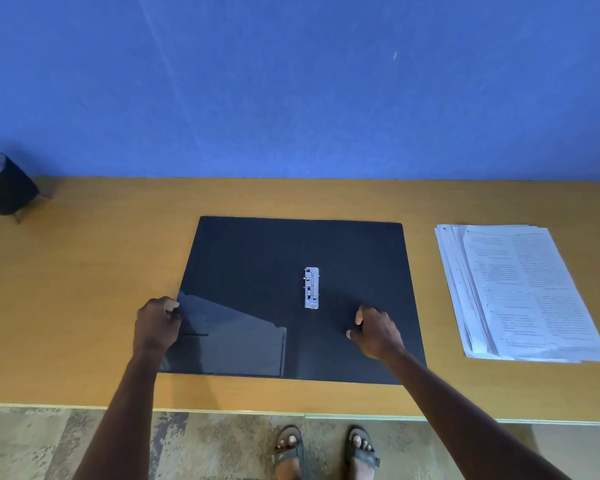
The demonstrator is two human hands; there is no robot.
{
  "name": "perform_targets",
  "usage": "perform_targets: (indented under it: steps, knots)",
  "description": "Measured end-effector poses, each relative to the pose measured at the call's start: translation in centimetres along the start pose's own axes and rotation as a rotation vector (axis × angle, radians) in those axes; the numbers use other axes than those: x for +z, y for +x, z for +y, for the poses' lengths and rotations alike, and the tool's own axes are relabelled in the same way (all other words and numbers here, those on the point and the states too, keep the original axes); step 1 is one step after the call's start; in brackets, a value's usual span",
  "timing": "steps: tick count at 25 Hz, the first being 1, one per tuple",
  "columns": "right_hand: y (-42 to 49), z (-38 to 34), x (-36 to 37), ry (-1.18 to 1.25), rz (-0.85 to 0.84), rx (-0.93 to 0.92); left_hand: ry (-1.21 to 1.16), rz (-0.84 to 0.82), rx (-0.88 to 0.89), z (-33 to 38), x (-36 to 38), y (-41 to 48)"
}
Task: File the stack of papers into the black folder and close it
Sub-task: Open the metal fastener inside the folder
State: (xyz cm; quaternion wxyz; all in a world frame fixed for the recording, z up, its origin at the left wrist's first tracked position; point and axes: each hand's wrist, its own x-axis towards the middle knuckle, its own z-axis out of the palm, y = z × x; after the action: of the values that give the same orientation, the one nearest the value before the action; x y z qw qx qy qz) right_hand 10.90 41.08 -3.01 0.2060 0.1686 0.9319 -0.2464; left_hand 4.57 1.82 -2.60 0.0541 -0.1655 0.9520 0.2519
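I see the black folder (257, 258) lying open; my left hand (156, 323) pinches its left edge, my right hand (376, 332) rests loose-fingered inside, and the stack of papers (520, 292) lies well apart.

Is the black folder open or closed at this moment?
Open. The black folder lies spread flat on the table, its metal clip exposed in the middle. No papers are inside.

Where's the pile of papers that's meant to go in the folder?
In the head view, the stack of papers lies on the wooden table, on the person's right, just beyond the right edge of the open black folder and untouched by either hand.
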Motion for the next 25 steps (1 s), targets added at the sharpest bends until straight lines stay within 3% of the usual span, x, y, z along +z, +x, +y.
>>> perform_targets:
  steps: [6,10,15,18,25]
  knots:
    - [0.1,0.1,-0.2,0.011,-0.018,-0.001,0.101,0.070,0.023,1.0,1.0,-1.2]
    - [0.5,-0.3,-0.5,-0.037,-0.038,-0.011,-0.082,0.014,0.210,5.7,3.7,-3.8]
    - [1.4,-1.4,-0.3,-0.146,0.241,-0.176,-0.232,-0.132,0.417,11.7,8.1,-6.0]
    - [3.2,-1.8,0.2,-0.242,0.273,-0.303,-0.294,-0.233,0.365,13.6,9.8,-5.8]
    - [4.5,-0.5,3.3,-0.326,0.282,-0.372,-0.263,-0.347,0.242,15.1,11.2,-3.8]
